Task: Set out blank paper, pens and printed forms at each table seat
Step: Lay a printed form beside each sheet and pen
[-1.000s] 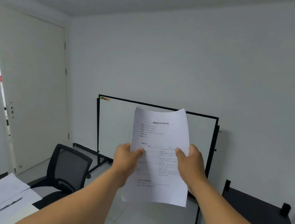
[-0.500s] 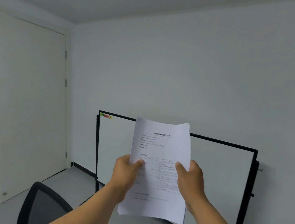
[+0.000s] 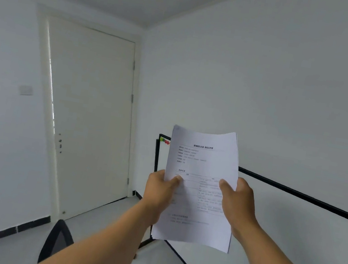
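A thin stack of printed forms (image 3: 203, 160) with a heading, text lines and a table stands upright in front of me at chest height. My left hand (image 3: 159, 189) grips its left edge, thumb on the front sheet. My right hand (image 3: 237, 203) grips its right edge the same way. The stack's upper part bends slightly backward. No table, pens or blank paper are in view.
A black-framed whiteboard (image 3: 292, 222) on a stand is behind the forms at the right, with coloured magnets (image 3: 165, 141) at its top left corner. A closed white door (image 3: 86, 121) is at the left. A black chair back (image 3: 57, 241) pokes up at the bottom.
The view has swung left and upward: the table with papers and the black shelf at the right dropped out of sight, and the door came to the centre-left. Both hands kept holding the forms.
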`<state>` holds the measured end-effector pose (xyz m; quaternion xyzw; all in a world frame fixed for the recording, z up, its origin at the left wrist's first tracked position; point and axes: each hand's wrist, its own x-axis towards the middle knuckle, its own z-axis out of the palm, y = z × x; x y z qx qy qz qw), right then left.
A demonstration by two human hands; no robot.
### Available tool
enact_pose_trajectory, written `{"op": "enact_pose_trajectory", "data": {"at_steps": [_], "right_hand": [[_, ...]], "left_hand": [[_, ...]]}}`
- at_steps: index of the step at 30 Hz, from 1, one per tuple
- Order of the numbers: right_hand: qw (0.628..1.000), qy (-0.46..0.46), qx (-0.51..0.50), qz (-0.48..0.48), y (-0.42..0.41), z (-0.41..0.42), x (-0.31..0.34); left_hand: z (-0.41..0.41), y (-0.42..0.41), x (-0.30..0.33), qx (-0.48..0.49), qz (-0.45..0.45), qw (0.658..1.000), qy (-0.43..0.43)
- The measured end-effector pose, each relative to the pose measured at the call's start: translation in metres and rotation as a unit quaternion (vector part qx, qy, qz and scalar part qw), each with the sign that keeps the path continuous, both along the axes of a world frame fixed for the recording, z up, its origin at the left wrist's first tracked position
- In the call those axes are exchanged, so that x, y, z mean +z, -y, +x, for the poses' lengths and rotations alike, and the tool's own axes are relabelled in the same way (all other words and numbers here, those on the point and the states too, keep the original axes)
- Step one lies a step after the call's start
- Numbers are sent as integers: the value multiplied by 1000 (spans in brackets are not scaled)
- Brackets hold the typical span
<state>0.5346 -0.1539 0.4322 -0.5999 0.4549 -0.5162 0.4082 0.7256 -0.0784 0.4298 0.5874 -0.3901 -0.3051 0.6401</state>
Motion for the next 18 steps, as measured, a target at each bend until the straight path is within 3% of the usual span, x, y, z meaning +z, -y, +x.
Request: {"op": "enact_pose_trajectory", "data": {"at_steps": [8,18], "right_hand": [[990,2,137,17,129,100,0],[977,-35,210,12,262,288,-15]], "left_hand": [[77,90,1,132,10,991,-4],[252,212,-32,221,7,974,-40]]}}
